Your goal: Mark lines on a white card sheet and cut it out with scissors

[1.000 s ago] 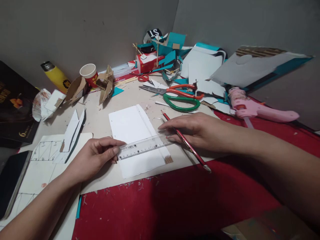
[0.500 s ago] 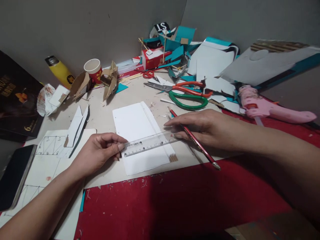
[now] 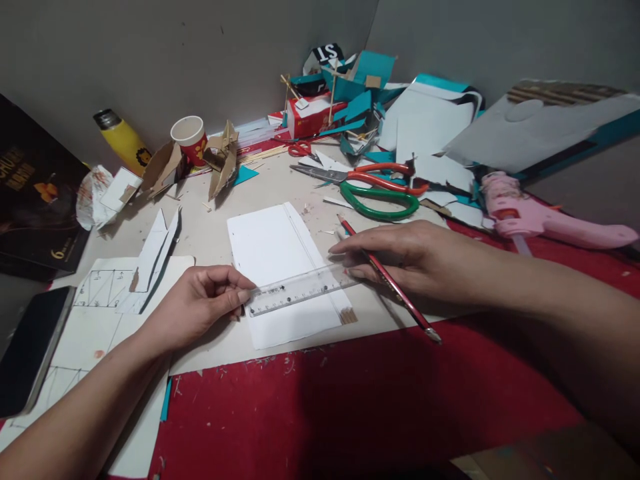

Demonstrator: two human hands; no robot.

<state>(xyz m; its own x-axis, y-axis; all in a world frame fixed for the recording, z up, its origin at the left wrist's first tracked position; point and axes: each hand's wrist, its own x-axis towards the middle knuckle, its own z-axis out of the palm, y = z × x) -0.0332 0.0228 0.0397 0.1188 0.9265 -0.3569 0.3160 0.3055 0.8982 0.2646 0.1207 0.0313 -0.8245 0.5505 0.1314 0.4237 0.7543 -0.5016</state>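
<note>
One clear ruler [image 3: 295,293] lies across one white sheet [image 3: 267,240], its left end pinched between thumb and fingers of the left hand [image 3: 210,300], while the right hand [image 3: 415,257], fingers bent, holds one red pencil [image 3: 397,290] aslant and touches the other end. Beyond are two pairs of scissors, the large pair [image 3: 377,203] and the small pair [image 3: 300,149]. One dark box [image 3: 30,227] reads "6"; the ruler's fine print is illegible.

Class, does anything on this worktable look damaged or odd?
Yes: the white card under the ruler looks damaged, its near right corner baring brown corrugation. Beside the dark box at left, a crumpled white sheet is blotched reddish-brown.
</note>
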